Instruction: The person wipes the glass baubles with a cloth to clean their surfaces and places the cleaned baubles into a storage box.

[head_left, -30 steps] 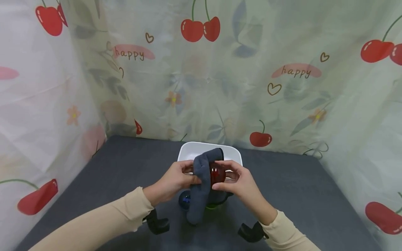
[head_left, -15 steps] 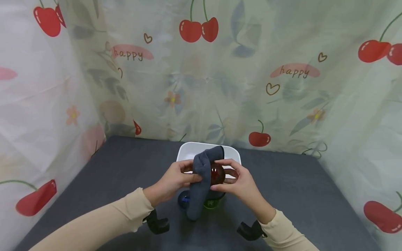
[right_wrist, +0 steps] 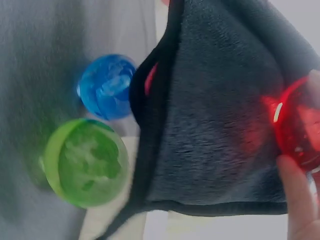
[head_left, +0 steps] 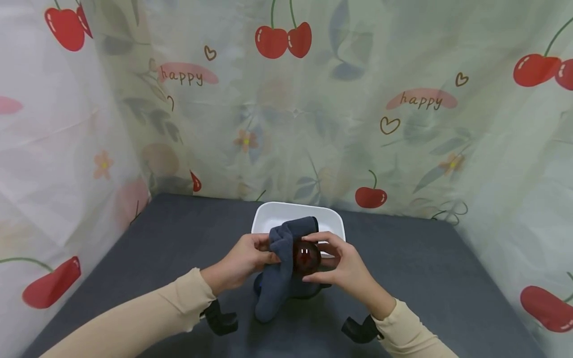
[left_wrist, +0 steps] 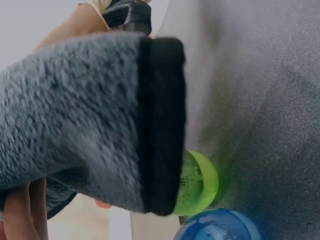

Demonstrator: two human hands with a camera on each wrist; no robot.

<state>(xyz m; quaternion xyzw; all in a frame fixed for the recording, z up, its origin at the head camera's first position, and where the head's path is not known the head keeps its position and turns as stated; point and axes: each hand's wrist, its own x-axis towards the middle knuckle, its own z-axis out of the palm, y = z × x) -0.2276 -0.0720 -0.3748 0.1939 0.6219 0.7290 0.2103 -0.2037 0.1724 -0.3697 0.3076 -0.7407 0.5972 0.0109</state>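
Observation:
My left hand (head_left: 243, 261) pinches a dark grey plush cloth (head_left: 278, 278), which hangs down in folds with a black-bound edge. My right hand (head_left: 351, 263) holds a see-through red ball (head_left: 307, 258) by its sides, and the ball lies against the cloth. In the right wrist view, a fingertip presses the red ball close to the fabric. Below the hands, a clear green ball (right_wrist: 87, 162) and a clear blue ball (right_wrist: 106, 87) rest on the table. From the head camera the cloth hides the green ball and most of the blue one.
Behind the hands stands a white tray (head_left: 265, 214), partly covered by the cloth and fingers. The dark grey tabletop (head_left: 403, 258) spreads to both sides. A printed curtain (head_left: 295, 129) closes off the back and sides. A black mount sits at each wrist.
Both hands have lowered slightly, bringing the cloth and red ball nearer to me. The red ball has turned more into view, and the cloth's lower end has swung left over the blue ball.

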